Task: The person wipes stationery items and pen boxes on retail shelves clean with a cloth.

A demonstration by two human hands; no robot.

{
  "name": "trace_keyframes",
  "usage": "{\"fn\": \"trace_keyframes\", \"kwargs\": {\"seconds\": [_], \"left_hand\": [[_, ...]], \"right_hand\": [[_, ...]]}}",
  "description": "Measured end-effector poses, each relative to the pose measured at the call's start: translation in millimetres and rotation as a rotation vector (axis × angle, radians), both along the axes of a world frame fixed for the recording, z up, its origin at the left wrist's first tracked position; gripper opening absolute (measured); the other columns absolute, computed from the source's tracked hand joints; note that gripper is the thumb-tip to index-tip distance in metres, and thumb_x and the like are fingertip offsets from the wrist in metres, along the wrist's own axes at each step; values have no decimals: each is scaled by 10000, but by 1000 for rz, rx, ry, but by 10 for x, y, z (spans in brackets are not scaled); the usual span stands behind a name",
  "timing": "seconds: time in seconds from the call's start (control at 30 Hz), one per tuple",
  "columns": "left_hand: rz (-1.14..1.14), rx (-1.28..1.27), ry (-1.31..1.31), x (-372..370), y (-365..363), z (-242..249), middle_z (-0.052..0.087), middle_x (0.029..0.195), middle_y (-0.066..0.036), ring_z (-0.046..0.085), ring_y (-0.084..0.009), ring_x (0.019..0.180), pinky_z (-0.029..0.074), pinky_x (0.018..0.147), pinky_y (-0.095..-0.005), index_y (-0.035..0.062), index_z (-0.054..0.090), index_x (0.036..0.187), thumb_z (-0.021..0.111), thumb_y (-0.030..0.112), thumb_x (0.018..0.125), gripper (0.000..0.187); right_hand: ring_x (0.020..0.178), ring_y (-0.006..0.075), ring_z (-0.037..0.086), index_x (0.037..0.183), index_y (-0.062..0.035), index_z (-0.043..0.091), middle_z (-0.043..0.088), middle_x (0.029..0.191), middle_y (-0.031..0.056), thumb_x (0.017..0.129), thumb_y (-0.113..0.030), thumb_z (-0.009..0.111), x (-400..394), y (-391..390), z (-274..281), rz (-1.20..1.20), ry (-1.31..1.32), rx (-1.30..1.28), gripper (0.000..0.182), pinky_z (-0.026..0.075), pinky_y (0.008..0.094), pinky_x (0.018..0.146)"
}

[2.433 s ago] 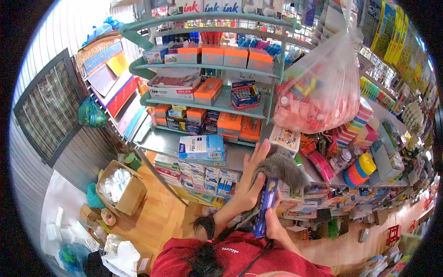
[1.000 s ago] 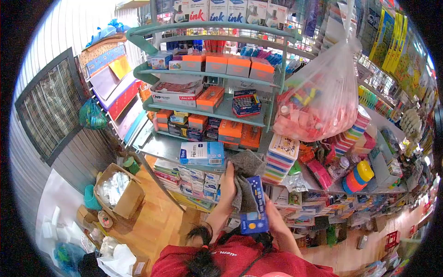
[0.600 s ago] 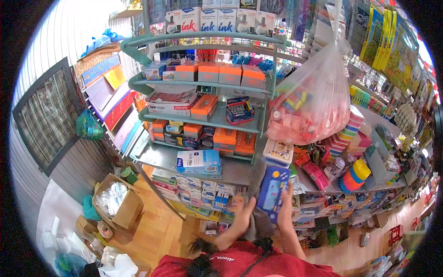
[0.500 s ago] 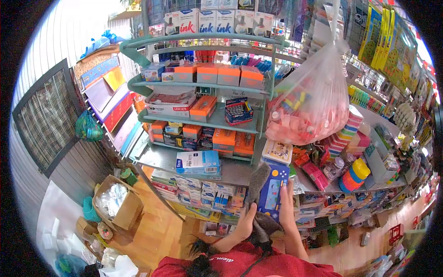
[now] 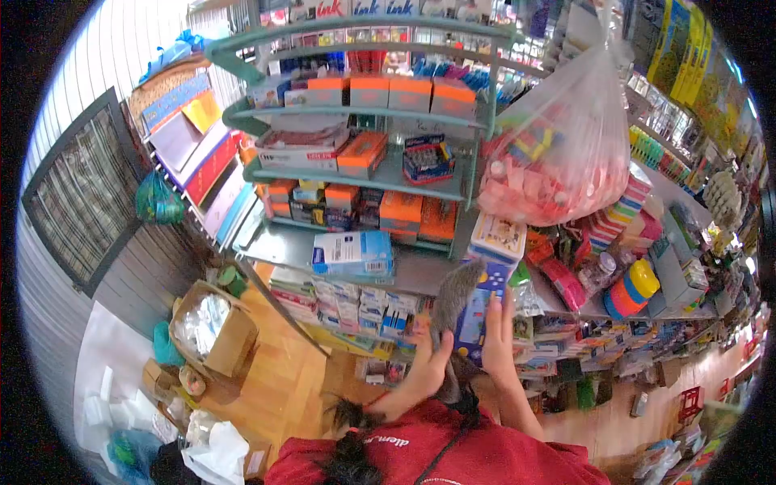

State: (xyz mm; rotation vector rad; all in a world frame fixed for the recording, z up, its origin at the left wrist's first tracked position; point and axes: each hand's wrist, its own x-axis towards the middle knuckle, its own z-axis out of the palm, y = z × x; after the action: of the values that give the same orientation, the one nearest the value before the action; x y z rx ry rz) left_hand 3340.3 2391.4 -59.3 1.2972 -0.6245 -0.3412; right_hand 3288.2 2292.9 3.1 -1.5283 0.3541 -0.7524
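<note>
My left hand (image 5: 431, 364) is closed round a grey cloth (image 5: 457, 302), which lies against the left side of a blue flat box (image 5: 477, 315) with a screen-like panel and yellow dots. On the box's right edge rests my right hand (image 5: 497, 342), its fingers pressed along the side and pointing up. The box stands upright between both hands, at the front of the shelf. Just above it is a white box with a picture (image 5: 497, 239). What lies behind the cloth is hidden.
A green metal rack (image 5: 364, 182) holds orange boxes and a blue-white box (image 5: 352, 253). A full plastic bag (image 5: 558, 162) hangs at the right, above colourful goods and a yellow-lidded jar (image 5: 643, 279). Cardboard box (image 5: 234, 343) stands on the floor, left.
The view has shifted, so the shelf tops sit higher. My left hand has moved up a little along the cloth, and the cloth covers the left part of the blue box.
</note>
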Motion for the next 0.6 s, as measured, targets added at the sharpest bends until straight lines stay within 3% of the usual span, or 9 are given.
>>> {"fn": "trace_keyframes", "kwargs": {"seconds": [0.07, 0.1, 0.17, 0.27, 0.37, 0.4, 0.5, 0.53, 0.6], "left_hand": [[72, 113, 34, 160, 98, 387, 425, 1224, -145, 391, -219, 1111, 264, 966, -314, -41, 376, 1218, 374, 344, 917, 489], [-26, -145, 219, 369, 66, 358, 465, 1182, -124, 439, -209, 1060, 320, 925, -313, -32, 409, 1191, 371, 375, 914, 494], [5, -190, 430, 456, 170, 610, 475, 1168, -105, 455, -200, 1041, 338, 905, -307, -25, 405, 1194, 365, 382, 914, 496], [-86, -184, 265, 273, 142, 406, 455, 1183, -119, 426, -208, 1074, 310, 931, -311, -28, 381, 1215, 360, 363, 919, 491], [288, 166, -299, -100, 58, 3, 380, 1243, -179, 344, -260, 1155, 205, 998, -341, -47, 289, 1265, 355, 325, 920, 512], [217, 239, -238, -79, 45, -144, 356, 1265, -195, 331, -279, 1171, 203, 996, -342, -56, 265, 1269, 352, 307, 921, 511], [72, -61, 263, 296, 170, 427, 479, 1162, -180, 443, -256, 1072, 297, 933, -327, -58, 408, 1182, 383, 368, 908, 507], [181, -19, 208, 430, 206, 458, 511, 1120, -162, 463, -240, 1041, 311, 921, -322, -51, 448, 1146, 394, 386, 902, 504], [318, 29, 120, 633, 293, 535, 539, 1086, -141, 479, -217, 1014, 326, 908, -315, -46, 485, 1113, 417, 400, 892, 502]], "right_hand": [[1099, 243, 406, 1316, -16, 200, 368, 1244, 190, 929, -261, 326, 8, 119, -29, 75, 124, -182, 475, 305, 304, 934], [1128, 278, 402, 1311, 1, 194, 352, 1264, 218, 926, -246, 323, 28, 147, -279, 50, 163, -451, 476, 286, 322, 954], [1161, 296, 376, 1299, 25, 204, 351, 1263, 231, 922, -242, 323, -25, 327, -254, 142, 202, -315, 477, 263, 335, 972], [1136, 274, 389, 1288, 24, 232, 371, 1246, 208, 924, -235, 319, 37, 190, -232, 69, 103, -264, 456, 271, 334, 966], [1122, 261, 390, 1293, 19, 227, 376, 1240, 187, 927, -232, 319, 80, 60, 38, -51, -11, -46, 453, 278, 324, 962], [1136, 289, 387, 1299, 21, 206, 368, 1250, 203, 924, -232, 328, 49, 126, 171, -56, 38, -54, 469, 285, 340, 960], [1143, 321, 394, 1301, 9, 201, 369, 1252, 229, 918, -233, 344, 45, 249, -124, 85, 207, -432, 475, 295, 357, 953], [1143, 373, 400, 1301, -14, 213, 395, 1223, 261, 910, -237, 363, 62, 325, -175, 130, 212, -404, 474, 306, 367, 945], [1114, 391, 424, 1300, -27, 217, 426, 1181, 278, 904, -233, 376, 80, 350, -220, 260, 326, -361, 474, 325, 379, 925]]}}
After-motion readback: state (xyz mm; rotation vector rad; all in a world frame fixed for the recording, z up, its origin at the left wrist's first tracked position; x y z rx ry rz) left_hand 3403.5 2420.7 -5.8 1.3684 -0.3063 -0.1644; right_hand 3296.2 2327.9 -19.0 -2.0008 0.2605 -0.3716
